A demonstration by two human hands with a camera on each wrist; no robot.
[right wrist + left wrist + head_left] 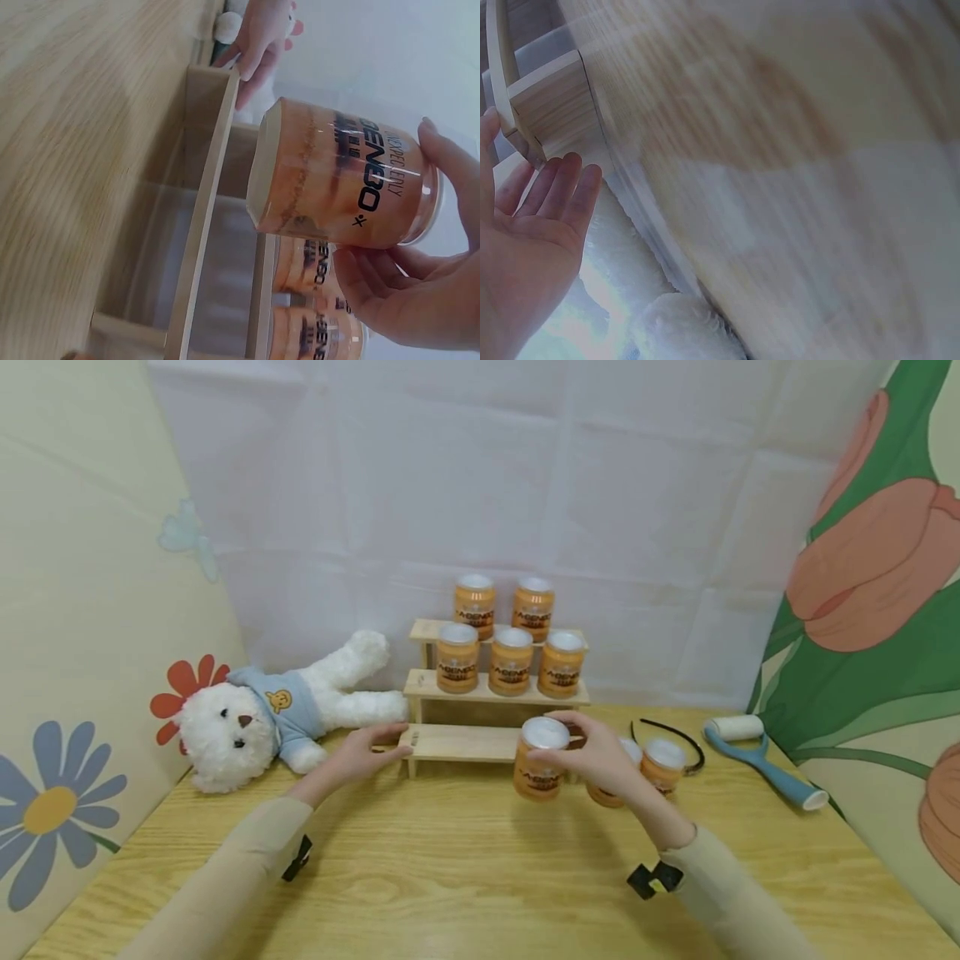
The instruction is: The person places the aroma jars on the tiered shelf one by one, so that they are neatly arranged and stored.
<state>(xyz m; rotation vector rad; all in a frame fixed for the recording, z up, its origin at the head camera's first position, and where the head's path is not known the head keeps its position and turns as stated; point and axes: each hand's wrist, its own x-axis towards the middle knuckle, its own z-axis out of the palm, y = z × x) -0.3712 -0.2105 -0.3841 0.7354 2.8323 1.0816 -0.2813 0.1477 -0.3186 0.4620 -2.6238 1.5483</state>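
Note:
A stepped wooden rack [465, 743] stands at the table's middle. My left hand [356, 758] holds the left end of its lowest step, thumb at the front and fingers around the end. My right hand [603, 758] grips an orange jar [537, 777] with a clear lid between thumb and fingers, in front of that step's right end. In the right wrist view the held jar [341, 176] is clear of the step board [206, 202]. Three similar jars [511, 664] stand on the middle step and two more jars [475, 603] on the top one.
Beyond my right hand, two orange jars [663, 764] stand on the table [420, 868], one partly hidden. Near them are a black headband [693, 747] and a blue-handled lint roller [772, 768]. A white plush toy [232, 731] in a blue shirt lies at the left.

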